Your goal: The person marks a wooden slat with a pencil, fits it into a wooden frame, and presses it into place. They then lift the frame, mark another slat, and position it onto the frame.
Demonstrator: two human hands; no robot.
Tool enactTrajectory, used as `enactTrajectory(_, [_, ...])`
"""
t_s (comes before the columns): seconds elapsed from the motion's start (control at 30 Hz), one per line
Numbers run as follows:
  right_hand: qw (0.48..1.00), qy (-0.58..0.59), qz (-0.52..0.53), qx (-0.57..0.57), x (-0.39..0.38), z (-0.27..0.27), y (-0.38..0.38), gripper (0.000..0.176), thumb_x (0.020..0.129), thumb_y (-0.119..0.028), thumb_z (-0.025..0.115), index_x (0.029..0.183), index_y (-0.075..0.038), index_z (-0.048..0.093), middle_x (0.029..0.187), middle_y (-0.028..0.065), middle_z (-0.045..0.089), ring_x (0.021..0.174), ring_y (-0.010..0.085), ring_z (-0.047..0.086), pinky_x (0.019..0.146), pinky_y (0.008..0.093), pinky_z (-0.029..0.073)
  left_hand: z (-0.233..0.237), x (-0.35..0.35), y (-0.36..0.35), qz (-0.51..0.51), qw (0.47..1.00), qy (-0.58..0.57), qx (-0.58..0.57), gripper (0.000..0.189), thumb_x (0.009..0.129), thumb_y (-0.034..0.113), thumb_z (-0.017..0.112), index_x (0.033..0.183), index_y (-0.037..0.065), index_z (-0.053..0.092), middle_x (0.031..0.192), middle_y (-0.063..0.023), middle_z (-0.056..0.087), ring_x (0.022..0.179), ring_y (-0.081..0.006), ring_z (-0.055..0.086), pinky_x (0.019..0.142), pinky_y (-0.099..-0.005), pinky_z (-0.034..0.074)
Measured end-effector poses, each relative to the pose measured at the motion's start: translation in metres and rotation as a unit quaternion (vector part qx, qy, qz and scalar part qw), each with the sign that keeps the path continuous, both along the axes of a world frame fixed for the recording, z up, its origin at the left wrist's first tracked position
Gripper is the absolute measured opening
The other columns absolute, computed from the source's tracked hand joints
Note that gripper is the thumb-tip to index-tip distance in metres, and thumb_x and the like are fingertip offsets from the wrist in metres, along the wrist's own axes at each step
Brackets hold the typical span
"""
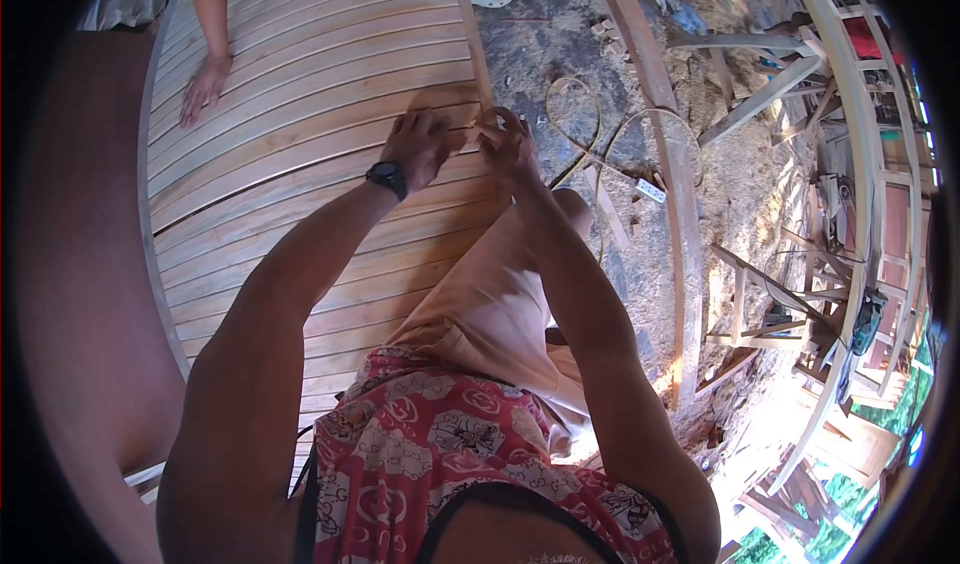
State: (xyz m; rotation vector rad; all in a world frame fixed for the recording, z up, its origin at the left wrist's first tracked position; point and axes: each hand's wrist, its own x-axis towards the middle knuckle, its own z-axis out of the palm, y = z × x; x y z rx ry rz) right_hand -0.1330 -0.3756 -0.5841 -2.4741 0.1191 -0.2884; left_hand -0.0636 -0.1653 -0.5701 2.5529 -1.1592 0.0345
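Observation:
A large panel of pale wooden slats (330,94) lies below me, with a narrow wooden edge strip (474,49) along its right side. My left hand (418,148), with a dark watch (387,178) at the wrist, rests on the slats beside that edge. Its fingers are bent together, and whatever is under the fingertips is hidden. Right across from it, my right hand (510,152) has its fingers curled over the strip at the panel's border. The two hands almost meet at the slat ends. A dark gap (210,209) runs between two slats on the left.
Another person's hand (207,86) lies flat on the slats at the upper left. Right of the panel, a cable and a white power strip (650,190) lie on the rough ground near a long plank (668,164). Wooden framing (850,264) stands farther right.

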Motion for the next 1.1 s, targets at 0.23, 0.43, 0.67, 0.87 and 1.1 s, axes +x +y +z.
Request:
enactTrajectory(0.23, [0.997,-0.029,-0.056,0.055,-0.004,-0.01,-0.007,0.032,0.083,-0.012,0.077,0.115,-0.012,0.077,0.135,0.0166,0.064,0.12,0.0397,0.062,0.103,0.0472,0.052,-0.02,0.003,0.003,0.007,0.997,0.019,-0.074,0.034,0.09,0.025,0.071,0.123,0.019,0.07,0.129,-0.015,0.059,0.122,-0.0394,0.052,0.105,-0.0538,0.044])
enactTrajectory(0.43, [0.979,-0.105,-0.119,0.13,-0.02,-0.011,-0.031,0.029,0.079,-0.005,0.081,0.108,-0.007,0.076,0.12,0.0183,0.071,0.109,0.0354,0.07,0.095,0.0429,0.056,-0.016,-0.002,0.002,0.013,0.997,0.025,-0.072,0.032,0.089,0.023,0.073,0.121,0.023,0.072,0.132,-0.0142,0.059,0.128,-0.0401,0.05,0.109,-0.0543,0.041])
enactTrajectory(0.67, [0.96,-0.095,-0.2,0.173,-0.07,0.054,-0.024,0.028,0.084,-0.002,0.078,0.111,-0.008,0.076,0.122,0.0129,0.072,0.104,0.0278,0.073,0.082,0.0384,0.06,-0.012,0.0,-0.008,0.086,0.993,-0.003,-0.076,0.049,0.092,0.029,0.069,0.135,0.007,0.06,0.143,-0.02,0.05,0.136,-0.0421,0.043,0.113,-0.058,0.036])
enactTrajectory(0.87, [0.967,-0.116,-0.198,0.108,-0.165,0.089,-0.039,0.026,0.089,-0.001,0.073,0.115,-0.004,0.075,0.125,0.0186,0.07,0.106,0.0284,0.073,0.072,0.0315,0.06,-0.028,0.027,-0.03,0.147,0.987,-0.037,-0.055,0.056,0.096,0.036,0.064,0.139,0.002,0.055,0.148,-0.0215,0.047,0.14,-0.0444,0.04,0.116,-0.0608,0.031])
enactTrajectory(1.1, [0.943,-0.067,-0.313,0.086,-0.261,0.088,-0.046,0.025,0.091,0.002,0.071,0.115,-0.002,0.073,0.121,0.0147,0.072,0.09,0.0177,0.072,0.068,0.0286,0.061,-0.035,0.043,-0.05,0.182,0.98,-0.072,-0.03,0.064,0.102,0.046,0.052,0.146,0.0,0.05,0.156,-0.0211,0.041,0.146,-0.0428,0.034,0.12,-0.0618,0.025])
